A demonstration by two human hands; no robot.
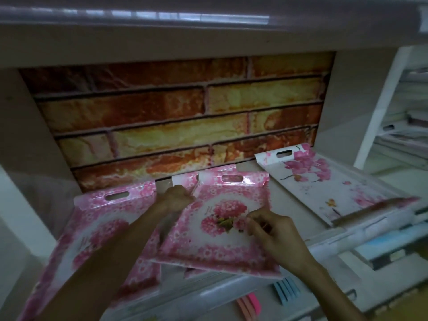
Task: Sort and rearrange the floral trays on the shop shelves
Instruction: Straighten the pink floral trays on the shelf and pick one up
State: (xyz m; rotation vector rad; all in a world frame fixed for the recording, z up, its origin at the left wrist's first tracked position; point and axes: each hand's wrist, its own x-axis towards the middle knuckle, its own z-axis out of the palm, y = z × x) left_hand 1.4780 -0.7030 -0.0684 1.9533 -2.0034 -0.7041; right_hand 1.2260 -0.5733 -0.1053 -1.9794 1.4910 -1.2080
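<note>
Three floral trays lie on the shelf [275, 181]. The middle pink tray [215, 239], with a bunch of pink flowers at its centre, is tilted and rests on another tray beneath it. My left hand [177, 198] grips its upper left edge. My right hand [275, 237] rests on its right side, fingers curled over the surface. A second pink tray [92, 230] lies to the left, partly hidden by my left forearm. A white tray with pink blossoms [324, 181] lies at the right.
A brick-patterned panel [180, 121] forms the back of the shelf bay. Lower shelves at the front hold pink [249, 304] and blue [286, 289] packets. More stacked goods [403, 135] fill the shelves at the far right. A shelf board [162, 31] hangs overhead.
</note>
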